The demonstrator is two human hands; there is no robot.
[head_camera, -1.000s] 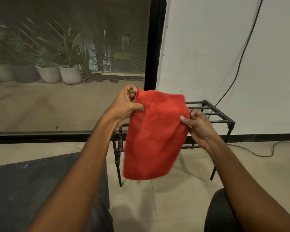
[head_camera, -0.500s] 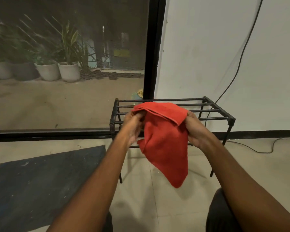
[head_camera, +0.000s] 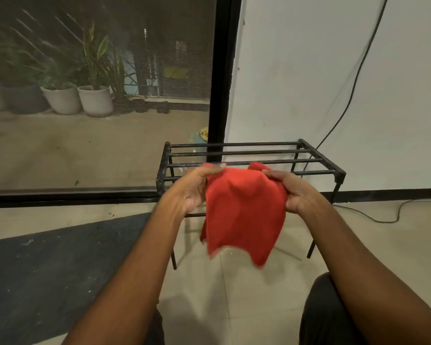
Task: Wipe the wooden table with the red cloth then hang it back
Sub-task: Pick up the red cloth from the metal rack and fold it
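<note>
The red cloth (head_camera: 244, 212) hangs in front of me at the centre of the head view, its lower edge loose and blurred. My left hand (head_camera: 192, 189) pinches its upper left corner and my right hand (head_camera: 292, 192) grips its upper right edge. Behind the cloth stands a low black metal rack (head_camera: 316, 155) with several horizontal bars. The cloth's top edge is at the height of the rack's front bars; I cannot tell whether it touches them. No wooden table is in view.
A dark mat (head_camera: 47, 277) lies on the tiled floor at the left. A glass door with a black frame (head_camera: 222, 78) shows potted plants (head_camera: 95, 98) outside. A black cable (head_camera: 346, 108) runs down the white wall onto the floor at the right.
Both hands have moved lower and forward toward the rack with the cloth. The cloth, bunched half a second ago, is now spread wider between the hands.
</note>
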